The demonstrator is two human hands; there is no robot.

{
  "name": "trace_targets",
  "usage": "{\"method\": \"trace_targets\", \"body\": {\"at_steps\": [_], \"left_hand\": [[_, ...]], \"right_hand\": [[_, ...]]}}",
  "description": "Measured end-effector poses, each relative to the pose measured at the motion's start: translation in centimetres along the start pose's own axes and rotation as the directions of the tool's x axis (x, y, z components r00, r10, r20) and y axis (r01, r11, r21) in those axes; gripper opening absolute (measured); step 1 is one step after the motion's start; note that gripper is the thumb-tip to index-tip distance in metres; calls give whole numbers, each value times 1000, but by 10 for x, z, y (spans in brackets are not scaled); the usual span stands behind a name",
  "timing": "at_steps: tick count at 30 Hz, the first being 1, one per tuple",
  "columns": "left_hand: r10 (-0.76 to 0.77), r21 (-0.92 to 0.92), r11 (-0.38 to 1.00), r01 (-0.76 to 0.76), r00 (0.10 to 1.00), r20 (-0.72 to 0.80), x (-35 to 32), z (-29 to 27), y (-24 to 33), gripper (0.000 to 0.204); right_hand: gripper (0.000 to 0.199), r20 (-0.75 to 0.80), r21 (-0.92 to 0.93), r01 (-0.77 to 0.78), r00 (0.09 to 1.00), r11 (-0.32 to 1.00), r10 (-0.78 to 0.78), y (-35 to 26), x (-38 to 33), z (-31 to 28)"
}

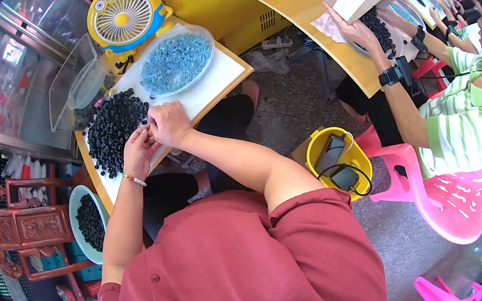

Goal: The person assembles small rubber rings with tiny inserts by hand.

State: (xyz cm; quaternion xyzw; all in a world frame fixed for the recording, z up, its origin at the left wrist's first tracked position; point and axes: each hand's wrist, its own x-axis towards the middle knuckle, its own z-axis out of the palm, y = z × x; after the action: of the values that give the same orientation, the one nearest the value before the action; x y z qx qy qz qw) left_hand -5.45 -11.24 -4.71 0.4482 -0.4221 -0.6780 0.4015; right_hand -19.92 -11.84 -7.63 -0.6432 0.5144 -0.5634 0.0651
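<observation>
- Heap of small, round, shiny black pieces [114, 129] loose on the white-covered wooden tabletop [219, 75], toward its left end; no raised lip visible along the nearest edge.
- Likeliest mishap: pieces rolling over that edge, from a brush of wrist or forearm.
- Left hand [139, 147] beside the heap at the near edge, thumb and fingertips pinched together; right hand [170, 124] meeting it, fingers curled inward; any piece between them too small or hidden to tell.
- Possible slip from a loose pinch, with loss to the floor below.
- Round, clear plastic tray [210, 56] of glassy pale-blue beads [176, 61] just beyond the right hand; risk of tipping and mixing from a careless knuckle.
- Yellow-and-blue, cartoon-eyed plastic fan [122, 18] past the tray, near the far edge.
- Below the left end, pale-green basin [73, 208] of more black pieces, near a carved reddish-brown wooden chair [36, 227].
- Rightward, on grey speckled floor [282, 107]: yellow plastic bucket [363, 158] with dark devices and cable; beyond, pink plastic chair [457, 204] and co-worker in green-striped shirt [466, 127].
</observation>
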Motion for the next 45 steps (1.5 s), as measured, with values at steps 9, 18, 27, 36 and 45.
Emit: {"method": "trace_targets", "body": {"at_steps": [9, 18, 27, 36, 45], "left_hand": [[5, 11, 1000, -5, 1000, -20, 1, 1, -2, 20], [22, -4, 1000, -22, 999, -41, 1, 1, -1, 21], [-16, -42, 999, 14, 999, -46, 1, 1, 2, 22], [5, -66, 998, -7, 999, -35, -2, 8, 2, 18], [-78, -116, 990, 81, 997, 30, -1, 3, 11, 20]], "right_hand": [[8, 19, -4, -1, 1000, 1000, 1, -2, 0, -6], [7, 30, -7, 8, 1000, 1000, -8, -1, 2, -3], [8, -30, 113, 112, 994, 987, -110, 0, -2, -9], [5, 24, 231, 196, 978, 953, -207, 1, -3, -16], [6, -22, 272, 207, 978, 940, -209, 4, -1, -11]]}}
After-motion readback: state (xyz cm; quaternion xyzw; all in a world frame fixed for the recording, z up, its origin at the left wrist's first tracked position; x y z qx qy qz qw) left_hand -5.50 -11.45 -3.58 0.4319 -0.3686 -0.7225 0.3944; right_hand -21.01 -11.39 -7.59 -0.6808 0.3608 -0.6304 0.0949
